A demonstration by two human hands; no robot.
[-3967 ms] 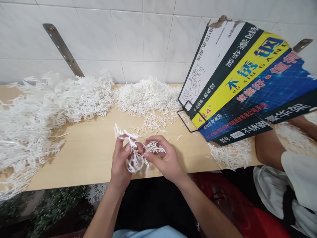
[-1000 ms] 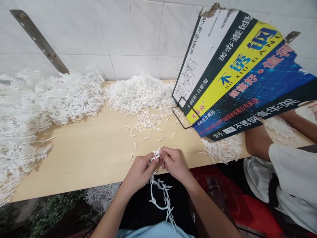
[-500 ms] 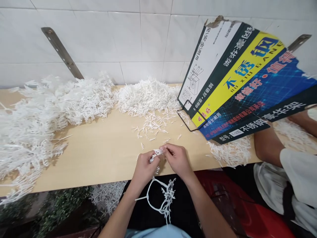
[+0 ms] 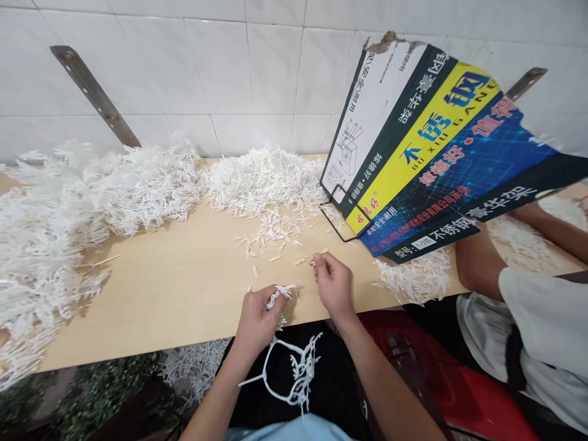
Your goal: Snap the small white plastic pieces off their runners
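My left hand [image 4: 260, 315] is closed around a clump of small white plastic sprigs [image 4: 285, 291], whose tips stick out past the thumb. From below that hand hangs a white branching plastic stem [image 4: 271, 383], curved into a loop over my lap. My right hand [image 4: 337, 285] is raised to the right, apart from the left, with thumb and forefinger pinched together. A tiny white tip shows at that pinch; the rest of it is hidden. Loose white sprigs [image 4: 275, 228] lie scattered on the wooden table [image 4: 160, 288] beyond my hands.
Large white piles [image 4: 124, 190] line the left and back of the table by the tiled wall. A printed cardboard sheet [image 4: 413, 159] stands at the right in a black wire stand [image 4: 345, 228]. Behind it, another person's arm [image 4: 478, 260] rests near more white pieces [image 4: 418, 275].
My right hand has pulled away from the left, so a gap now separates them. The left hand keeps its clump and sits slightly lower. The view has shifted a little to the right.
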